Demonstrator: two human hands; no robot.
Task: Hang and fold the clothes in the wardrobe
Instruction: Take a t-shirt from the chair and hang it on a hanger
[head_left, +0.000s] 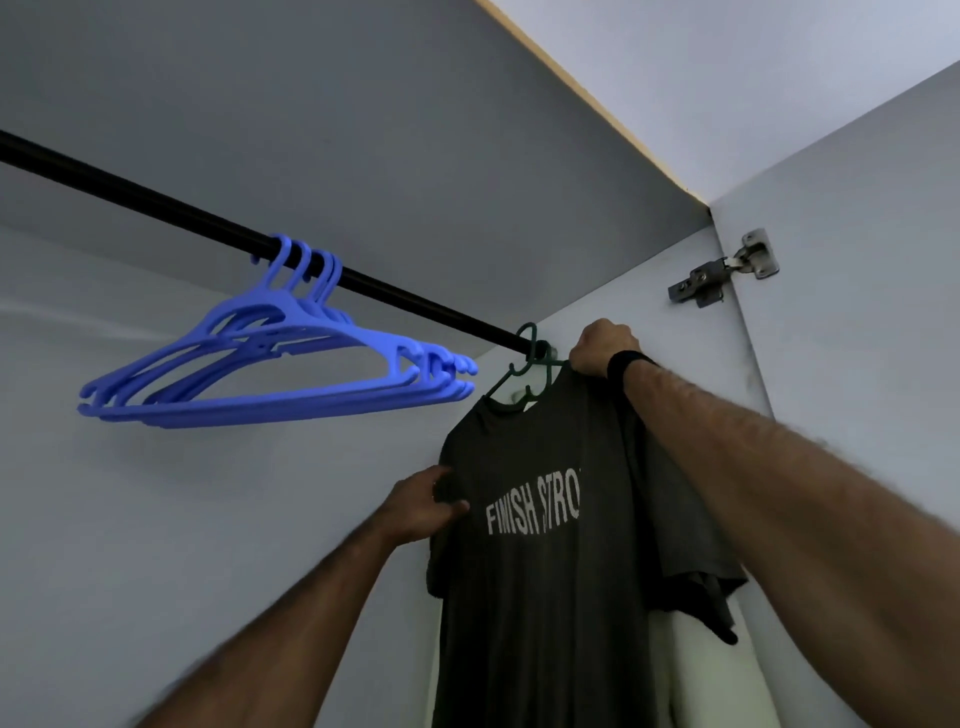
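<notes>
Wardrobe interior, seen from below. Pale grey back wall (182, 519), grey top panel (363, 130), and a right side panel (675, 332) meeting at the upper right corner. Open door (857, 260) at right, fixed by a metal hinge (727, 270) near its top. A strip of warm light runs along the front edge of the top panel.

Black rail (156, 200): runs diagonally from upper left to the right side panel.

Blue plastic hangers (275, 364): a bunch of several, hooked on the rail near its middle, bare, pressed close together.

Dark green hanger (527, 358): hooked on the rail at its far right end, just beside the side panel.

Dark grey T-shirt (545, 571): on the green hanger, hanging down, white lettering "FINISH STRO" partly visible across the chest; right sleeve droops toward the door.

Left hand (423, 506): thumb and fingers pinch the shirt's left edge beside the lettering.

Right hand (602, 348): raised, fingers closed round the shirt's shoulder at the hanger's end; a dark band on the wrist.
</notes>
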